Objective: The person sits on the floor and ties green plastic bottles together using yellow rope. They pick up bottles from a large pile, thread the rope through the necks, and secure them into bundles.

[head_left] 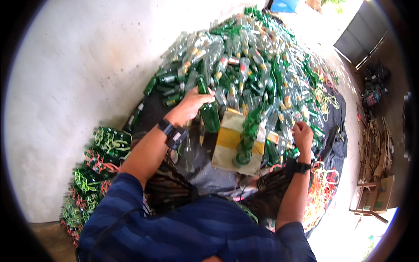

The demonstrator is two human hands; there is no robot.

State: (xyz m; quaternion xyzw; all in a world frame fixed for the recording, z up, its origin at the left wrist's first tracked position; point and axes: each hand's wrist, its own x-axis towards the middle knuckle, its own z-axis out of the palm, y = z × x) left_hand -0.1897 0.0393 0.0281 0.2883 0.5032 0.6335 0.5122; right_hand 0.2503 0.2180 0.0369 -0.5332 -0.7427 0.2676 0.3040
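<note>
My left hand (195, 104) is wrapped round the neck of a green glass bottle (210, 117), whose base hangs down beside a board. That worn white board (224, 156), crossed by a yellow band, sits between my knees. Along it runs a row of green bottles (246, 139) packed close together. At the right edge of the bottle pile, my right hand (302, 135) is closed with its fingers curled. Clear and green bottles lie just beside it; what it holds, if anything, is hidden. Dark bands circle both my wrists.
A large heap of clear and green bottles (244, 48) rises ahead. Bottles bundled with coloured ties (102, 159) line the left wall (87, 78). Loose orange and pink strips (321, 196) lie at my right, yellow-green strips (326, 99) beyond them. Sticks (375, 148) stand far right.
</note>
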